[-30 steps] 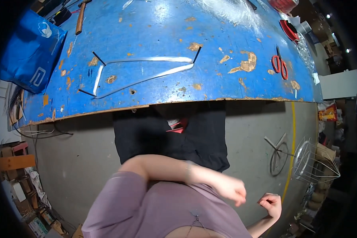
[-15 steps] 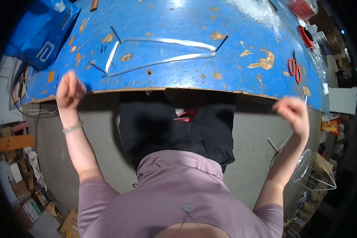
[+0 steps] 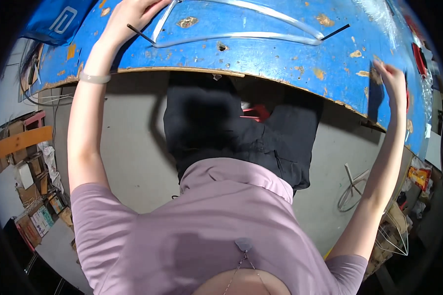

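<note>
A bent metal wire frame lies on the blue tabletop, a four-sided loop with dark prongs sticking out at its corners. Its far left corner runs to the upper edge of the picture. My left hand reaches over the table beside that corner, wearing a pale bangle on the wrist. Its fingertips are cut off by the picture edge, so whether they touch the wire is hidden. My right hand hovers over the right side of the table, its fingers curled, with nothing visible in them. Red-handled scissors are mostly hidden behind its wrist.
A blue bag stands at the far left of the worn blue table. Clear plastic wrap and a red roll lie at the right. Boxes are stacked on the left floor; another wire frame stands lower right.
My left hand has moved forward and right, towards the wire frame's left side. The right hand has come up over the table. The whole view has shifted, putting the frame higher in the picture.
</note>
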Motion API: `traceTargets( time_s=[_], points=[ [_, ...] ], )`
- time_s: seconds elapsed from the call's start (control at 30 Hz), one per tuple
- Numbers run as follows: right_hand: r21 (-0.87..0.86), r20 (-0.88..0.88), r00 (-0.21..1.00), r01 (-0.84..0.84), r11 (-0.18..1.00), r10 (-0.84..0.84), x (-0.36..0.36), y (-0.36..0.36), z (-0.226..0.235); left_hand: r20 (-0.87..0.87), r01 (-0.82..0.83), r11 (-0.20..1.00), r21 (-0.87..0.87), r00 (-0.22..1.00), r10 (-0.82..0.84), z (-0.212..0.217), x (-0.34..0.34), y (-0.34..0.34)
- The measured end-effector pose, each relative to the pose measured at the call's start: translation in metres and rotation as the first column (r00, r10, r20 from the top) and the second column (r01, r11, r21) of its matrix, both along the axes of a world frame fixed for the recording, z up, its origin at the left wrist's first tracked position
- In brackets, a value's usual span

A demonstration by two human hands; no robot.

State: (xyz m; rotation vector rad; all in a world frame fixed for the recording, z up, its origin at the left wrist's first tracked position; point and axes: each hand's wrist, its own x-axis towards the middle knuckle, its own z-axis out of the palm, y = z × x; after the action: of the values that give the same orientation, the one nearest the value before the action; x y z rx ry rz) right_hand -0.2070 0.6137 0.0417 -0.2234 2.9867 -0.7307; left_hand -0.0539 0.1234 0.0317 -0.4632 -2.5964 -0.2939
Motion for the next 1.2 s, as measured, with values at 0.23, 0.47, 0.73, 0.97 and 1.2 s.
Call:
traceTargets(
  time_s=[0.23, 0.47, 0.73, 0.97, 1.2],
  points=[
    [0.013, 0.09, 0.971, 0.222, 0.975, -0.222, 0.104, 0.056, 0.006, 0.106, -0.194, 0.939, 0.285, 0.98, 0.17, 0.029, 0.049, -0.045],
    [-0.063, 0.295, 0.927, 0.259, 0.964, -0.23, 0.241, 0.1, 0.006, -0.17, 0.147, 0.87, 0.471, 0.983, -0.074, 0.039, 0.065, 0.119],
    [-0.265, 0.175, 0.939, 0.333, 0.905, -0.294, 0.374, 0.111, 0.015, -0.033, 0.584, 0.369, 0.723, 0.562, -0.826, -0.003, 0.123, 0.419],
    [-0.235, 0.435, 0.901, 0.104, 0.966, 0.009, 0.357, 0.096, 0.062, -0.023, 0.012, -0.032, 0.999, -0.47, -0.882, -0.019, 0.103, 0.311],
    [-0.151, 0.288, 0.936, -0.165, 0.975, 0.203, 0.286, 0.107, 0.057, -0.308, -0.081, -0.311, 0.947, 0.039, -0.95, -0.052, 0.09, 0.063]
  ],
)
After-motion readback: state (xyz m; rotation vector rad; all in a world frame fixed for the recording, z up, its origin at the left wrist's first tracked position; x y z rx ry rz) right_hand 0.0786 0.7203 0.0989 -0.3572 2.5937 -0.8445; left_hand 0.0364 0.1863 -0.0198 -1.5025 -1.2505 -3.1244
